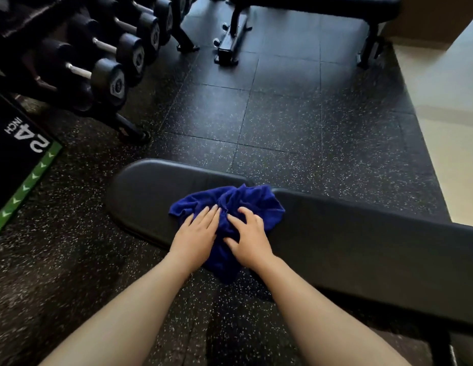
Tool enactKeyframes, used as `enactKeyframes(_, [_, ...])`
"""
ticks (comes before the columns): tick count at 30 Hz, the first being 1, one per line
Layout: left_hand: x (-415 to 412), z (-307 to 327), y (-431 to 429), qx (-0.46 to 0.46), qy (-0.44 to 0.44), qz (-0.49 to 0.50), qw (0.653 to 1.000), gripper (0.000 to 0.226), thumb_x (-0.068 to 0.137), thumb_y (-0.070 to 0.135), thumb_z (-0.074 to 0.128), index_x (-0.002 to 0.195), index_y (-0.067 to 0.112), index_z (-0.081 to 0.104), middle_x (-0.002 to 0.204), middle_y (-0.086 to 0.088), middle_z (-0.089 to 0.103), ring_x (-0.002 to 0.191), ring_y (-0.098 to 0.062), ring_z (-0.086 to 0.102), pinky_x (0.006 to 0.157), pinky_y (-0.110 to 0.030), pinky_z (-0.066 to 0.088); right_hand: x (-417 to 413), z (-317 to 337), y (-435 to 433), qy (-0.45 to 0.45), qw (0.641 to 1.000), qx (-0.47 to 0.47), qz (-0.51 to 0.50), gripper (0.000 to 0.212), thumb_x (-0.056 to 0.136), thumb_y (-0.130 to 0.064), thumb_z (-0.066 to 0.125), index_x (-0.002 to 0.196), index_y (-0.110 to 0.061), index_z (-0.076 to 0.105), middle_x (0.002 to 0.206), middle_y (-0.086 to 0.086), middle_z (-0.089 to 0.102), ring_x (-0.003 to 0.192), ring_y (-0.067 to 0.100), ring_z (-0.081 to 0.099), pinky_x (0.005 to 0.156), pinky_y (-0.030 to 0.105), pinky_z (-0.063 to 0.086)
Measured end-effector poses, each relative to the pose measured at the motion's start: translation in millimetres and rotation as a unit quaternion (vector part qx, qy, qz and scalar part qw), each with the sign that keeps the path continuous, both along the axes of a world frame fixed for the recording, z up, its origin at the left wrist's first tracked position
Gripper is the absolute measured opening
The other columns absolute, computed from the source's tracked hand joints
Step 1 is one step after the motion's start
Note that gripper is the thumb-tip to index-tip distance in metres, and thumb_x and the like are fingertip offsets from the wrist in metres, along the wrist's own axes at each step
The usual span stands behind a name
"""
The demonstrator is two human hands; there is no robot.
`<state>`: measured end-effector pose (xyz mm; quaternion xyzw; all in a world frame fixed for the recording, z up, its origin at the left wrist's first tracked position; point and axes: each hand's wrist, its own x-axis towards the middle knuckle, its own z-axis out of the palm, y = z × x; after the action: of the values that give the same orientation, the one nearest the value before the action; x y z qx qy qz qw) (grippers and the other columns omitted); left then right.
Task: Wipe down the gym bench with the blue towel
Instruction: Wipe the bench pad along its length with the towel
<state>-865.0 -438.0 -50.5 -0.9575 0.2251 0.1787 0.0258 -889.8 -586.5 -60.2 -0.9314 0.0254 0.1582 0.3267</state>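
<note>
**Towel bunched over the pad seam, one end hanging off the near edge**

While both my hands press down on the blue towel (252, 204), its near tail droops over the bench's front edge, so I judge a hard push could drag the wad off toward the floor. My left hand (197, 237) lies flat, fingers straight and together; my right hand (250, 240) is half curled, fingertips digging into the folds. Crumpled like this, the cloth may just skid and leave streaks. The towel sits right at the gap between the two pads of the gym bench (362, 239), whose long axis runs left to right, rounded end at left. Beyond stand the dumbbell rack (108, 64) and a second bench (322, 3).
</note>
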Motion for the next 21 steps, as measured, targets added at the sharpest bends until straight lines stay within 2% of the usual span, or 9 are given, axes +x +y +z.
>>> enactKeyframes(4, [3, 15, 12, 0.041, 0.041, -0.009, 0.998, 0.068, 0.097, 0.015, 0.035, 0.149, 0.012, -0.009, 0.159, -0.001, -0.013, 0.147, -0.018, -0.008, 0.12, -0.037, 0.008, -3, 15, 3, 0.048, 0.998, 0.022, -0.017, 0.064, 0.089, -0.03, 0.059, 0.145, -0.027, 0.029, 0.157, -0.003, 0.004, 0.143, 0.025, 0.004, 0.117, 0.039, 0.015])
enactKeyframes(8, [23, 23, 22, 0.055, 0.078, -0.049, 0.994, 0.069, 0.097, 0.015, 0.035, 0.149, 0.012, -0.009, 0.159, -0.002, -0.014, 0.147, -0.019, -0.008, 0.121, -0.038, 0.009, 8, 18, 19, 0.097, 0.994, 0.009, -0.059, 0.074, 0.088, -0.032, 0.06, 0.148, -0.028, 0.017, 0.158, -0.002, -0.009, 0.145, 0.028, -0.004, 0.118, 0.041, 0.009])
enactKeyframes(11, [46, 23, 36, 0.055, 0.083, -0.106, 0.989, 0.066, 0.098, 0.017, 0.032, 0.149, 0.013, -0.009, 0.159, -0.002, -0.015, 0.147, -0.019, -0.009, 0.121, -0.039, 0.009, 16, 16, 50, 0.131, 0.984, 0.006, -0.124, 0.074, 0.091, -0.04, 0.053, 0.149, -0.032, 0.009, 0.158, -0.001, -0.017, 0.144, 0.033, -0.012, 0.117, 0.044, 0.005])
enactKeyframes(14, [72, 24, 57, 0.059, 0.079, -0.174, 0.98, 0.064, 0.098, 0.02, 0.028, 0.15, 0.014, -0.009, 0.159, -0.001, -0.014, 0.147, -0.019, -0.008, 0.121, -0.04, 0.01, 23, 16, 87, 0.127, 0.97, -0.014, -0.207, 0.068, 0.094, -0.044, 0.046, 0.148, -0.035, 0.006, 0.158, -0.002, -0.015, 0.144, 0.033, -0.011, 0.116, 0.043, 0.011])
enactKeyframes(18, [102, 29, 74, 0.07, 0.101, -0.263, 0.957, 0.065, 0.098, 0.019, 0.032, 0.15, 0.017, -0.007, 0.159, -0.001, -0.013, 0.148, -0.018, -0.007, 0.12, -0.04, 0.012, 31, 18, 127, 0.109, 0.953, -0.051, -0.278, 0.064, 0.096, -0.037, 0.043, 0.148, -0.034, 0.007, 0.159, -0.004, -0.01, 0.145, 0.03, -0.007, 0.114, 0.043, 0.02])
enactKeyframes(21, [109, 34, 73, 0.077, 0.122, -0.297, 0.944, 0.066, 0.099, 0.021, 0.036, 0.15, 0.016, -0.007, 0.159, -0.002, -0.014, 0.148, -0.019, -0.007, 0.118, -0.041, 0.014, 40, 19, 127, 0.128, 0.943, -0.05, -0.304, 0.061, 0.096, -0.031, 0.044, 0.148, -0.033, 0.011, 0.159, -0.006, -0.009, 0.146, 0.027, -0.006, 0.112, 0.043, 0.025])
